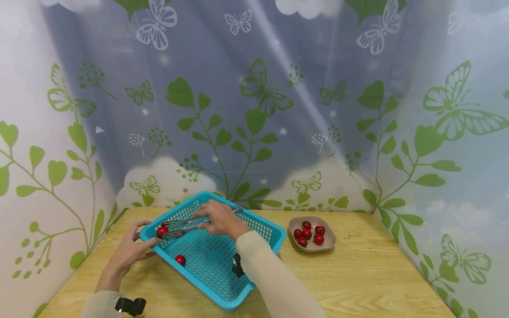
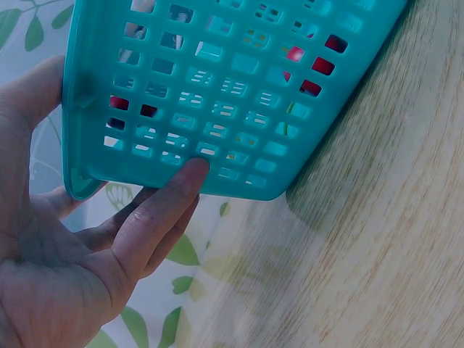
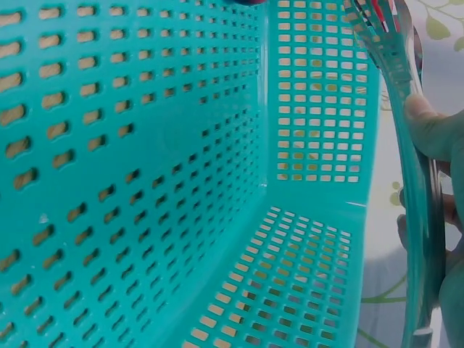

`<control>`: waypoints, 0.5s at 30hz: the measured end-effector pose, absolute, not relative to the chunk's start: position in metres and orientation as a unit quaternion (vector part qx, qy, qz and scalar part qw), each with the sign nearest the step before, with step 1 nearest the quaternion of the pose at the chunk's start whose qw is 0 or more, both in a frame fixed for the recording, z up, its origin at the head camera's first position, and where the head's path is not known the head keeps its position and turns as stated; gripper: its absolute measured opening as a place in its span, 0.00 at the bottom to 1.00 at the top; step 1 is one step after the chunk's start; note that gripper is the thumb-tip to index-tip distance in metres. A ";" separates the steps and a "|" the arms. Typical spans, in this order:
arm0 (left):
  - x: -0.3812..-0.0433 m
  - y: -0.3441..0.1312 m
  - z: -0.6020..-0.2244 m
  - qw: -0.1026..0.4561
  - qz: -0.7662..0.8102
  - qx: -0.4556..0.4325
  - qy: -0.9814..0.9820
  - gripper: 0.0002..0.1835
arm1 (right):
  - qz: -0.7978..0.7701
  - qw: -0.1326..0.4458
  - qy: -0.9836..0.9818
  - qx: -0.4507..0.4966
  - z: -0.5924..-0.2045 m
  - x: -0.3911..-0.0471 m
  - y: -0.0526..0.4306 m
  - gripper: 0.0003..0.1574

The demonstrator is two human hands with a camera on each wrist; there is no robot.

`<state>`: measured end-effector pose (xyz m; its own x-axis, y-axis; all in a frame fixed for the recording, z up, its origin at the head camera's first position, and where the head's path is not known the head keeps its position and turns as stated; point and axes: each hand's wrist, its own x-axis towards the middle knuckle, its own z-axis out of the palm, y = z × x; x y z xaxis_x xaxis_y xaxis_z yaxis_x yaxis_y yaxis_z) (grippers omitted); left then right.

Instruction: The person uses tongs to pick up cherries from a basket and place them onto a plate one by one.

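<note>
My right hand grips a pair of metal tongs with fork-like ends, held above the blue plastic basket. Between the tong ends is a round red fruit like a cherry, near the basket's left corner. A second cherry lies on the basket floor by the near wall. At that left corner my left hand holds the rim, with a fingertip against the perforated outer wall in the left wrist view. Through the holes there, red patches show.
To the right of the basket stands a beige bowl with several cherries in it. Both stand on a wood-grain table. A curtain printed with leaves and butterflies hangs behind and along both sides.
</note>
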<state>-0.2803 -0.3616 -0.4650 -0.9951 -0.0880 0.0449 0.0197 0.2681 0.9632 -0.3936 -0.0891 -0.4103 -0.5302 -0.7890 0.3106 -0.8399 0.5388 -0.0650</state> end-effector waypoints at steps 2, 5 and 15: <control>-0.281 -0.362 -0.465 0.045 -0.604 0.019 -0.796 0.41 | 0.106 0.128 -0.866 0.471 -0.407 -0.393 -0.089 0.21; -0.281 -0.363 -0.465 0.045 -0.603 0.019 -0.796 0.42 | 0.111 0.131 -0.864 0.474 -0.403 -0.393 -0.088 0.21; -0.281 -0.362 -0.466 0.045 -0.597 0.027 -0.800 0.42 | 0.109 0.183 -0.843 0.494 -0.382 -0.388 -0.074 0.21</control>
